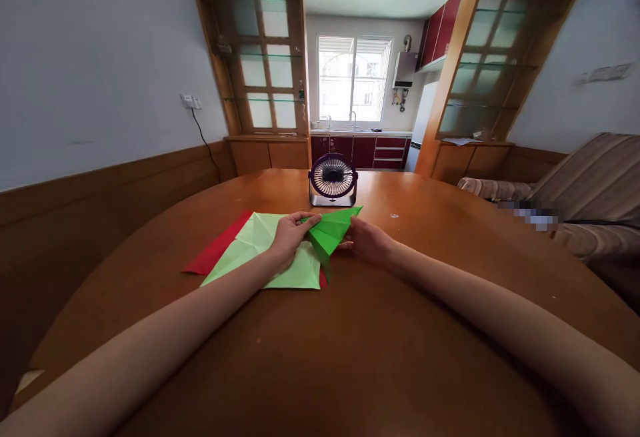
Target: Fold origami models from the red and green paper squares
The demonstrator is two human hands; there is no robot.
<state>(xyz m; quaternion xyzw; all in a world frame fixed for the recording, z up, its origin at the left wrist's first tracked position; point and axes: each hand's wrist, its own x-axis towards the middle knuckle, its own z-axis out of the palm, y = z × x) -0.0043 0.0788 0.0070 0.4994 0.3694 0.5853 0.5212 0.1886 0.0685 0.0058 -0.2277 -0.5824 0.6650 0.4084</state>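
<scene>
Worktop [320,357], round, brown wood. Left hand [289,235] and right hand [367,240]: each grip pinched shut on the folded green paper [330,230], held between them, long axis running 7 to 1 o'clock. Pale green sheet [260,250] and red sheet [217,250] lie at 9 o'clock. Desk fan [333,180] at 12 o'clock.

Ahead of the fingers [305,220]: a small desk fan [333,180] stands just beyond, blocking a straight reach forward.
Left of them: flat paper sheets [260,250] on the bench [350,343], low enough to pass over.
Right of them: bare bench, open.
Nearer than them: wide open bench between both forearms.
</scene>
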